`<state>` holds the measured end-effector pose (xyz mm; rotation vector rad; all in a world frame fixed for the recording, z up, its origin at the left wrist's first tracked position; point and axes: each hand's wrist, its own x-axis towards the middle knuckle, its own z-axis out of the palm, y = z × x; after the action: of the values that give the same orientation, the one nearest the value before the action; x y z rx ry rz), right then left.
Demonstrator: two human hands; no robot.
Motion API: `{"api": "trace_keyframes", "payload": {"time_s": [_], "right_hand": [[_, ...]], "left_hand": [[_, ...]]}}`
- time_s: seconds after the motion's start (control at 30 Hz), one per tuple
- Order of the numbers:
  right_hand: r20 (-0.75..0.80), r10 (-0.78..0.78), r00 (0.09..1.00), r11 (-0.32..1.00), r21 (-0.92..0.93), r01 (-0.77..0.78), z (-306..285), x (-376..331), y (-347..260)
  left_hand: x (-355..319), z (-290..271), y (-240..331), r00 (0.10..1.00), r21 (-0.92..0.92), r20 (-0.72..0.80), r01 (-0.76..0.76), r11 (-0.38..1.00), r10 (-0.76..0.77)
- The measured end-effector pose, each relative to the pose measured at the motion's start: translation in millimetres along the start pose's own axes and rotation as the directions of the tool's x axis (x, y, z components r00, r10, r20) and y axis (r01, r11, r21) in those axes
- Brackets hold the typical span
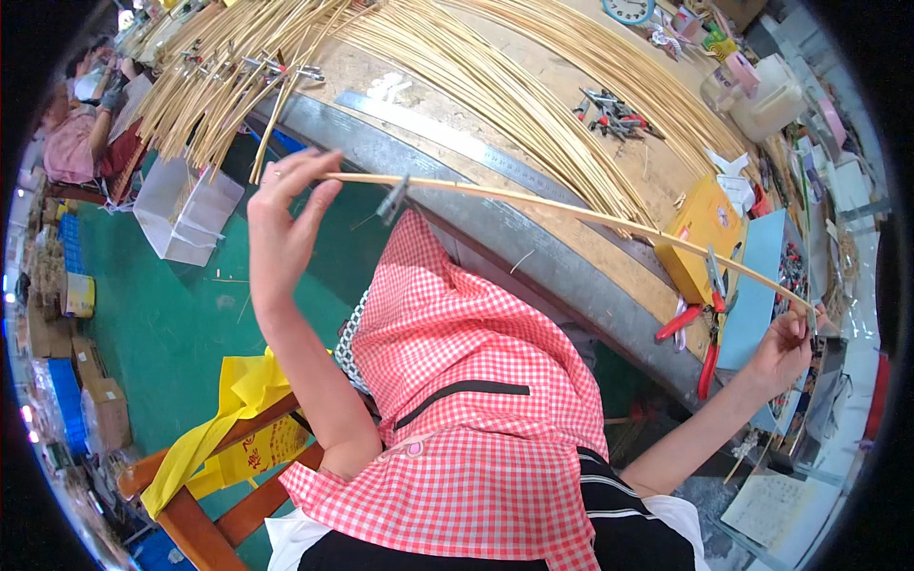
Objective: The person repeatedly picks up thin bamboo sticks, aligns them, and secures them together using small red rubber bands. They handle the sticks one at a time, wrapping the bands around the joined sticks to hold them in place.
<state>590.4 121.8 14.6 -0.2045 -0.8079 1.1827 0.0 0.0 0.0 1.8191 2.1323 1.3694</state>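
Head view: left hand (pixel 286 214) pinches one end of a thin bamboo strip (pixel 571 211), right hand (pixel 785 343) pinches the other, spanning it above the workbench (pixel 495 224). A metal clip (pixel 391 200) hangs on it. Judged step: checking straightness; next calls for steady, even tension.

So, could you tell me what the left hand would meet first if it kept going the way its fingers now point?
Probably the bundle of pale bamboo strips overhanging the workbench edge; the left hand points up toward them while pinching one long strip. Depth is unclear.
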Motion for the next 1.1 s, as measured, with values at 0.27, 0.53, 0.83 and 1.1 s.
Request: {"api": "trace_keyframes", "payload": {"time_s": [0.27,0.53,0.83,1.1], "right_hand": [[-0.214,0.046,0.976,0.899,-0.416,-0.134,49.8,-7.0,31.3],[-0.22,0.106,0.97,0.867,-0.457,-0.198,68.8,-13.6,62.2],[-0.242,0.137,0.961,0.829,-0.502,-0.245,78.0,-15.4,89.4],[0.097,0.13,0.987,-0.034,-0.994,0.102,65.0,67.6,148.3]], "left_hand": [[-2.0,-22.9,-12.6,0.987,-0.17,-0.065,0.134,0.976,-0.147],[54.7,-78.5,-103.7,0.863,0.294,-0.503,0.228,0.928,-0.052],[146.8,-123.3,-184.9,0.868,0.485,-0.477,0.129,0.865,0.138],[69.2,-42.6,-36.9,0.879,0.118,-0.474,0.007,0.993,0.051]]}}
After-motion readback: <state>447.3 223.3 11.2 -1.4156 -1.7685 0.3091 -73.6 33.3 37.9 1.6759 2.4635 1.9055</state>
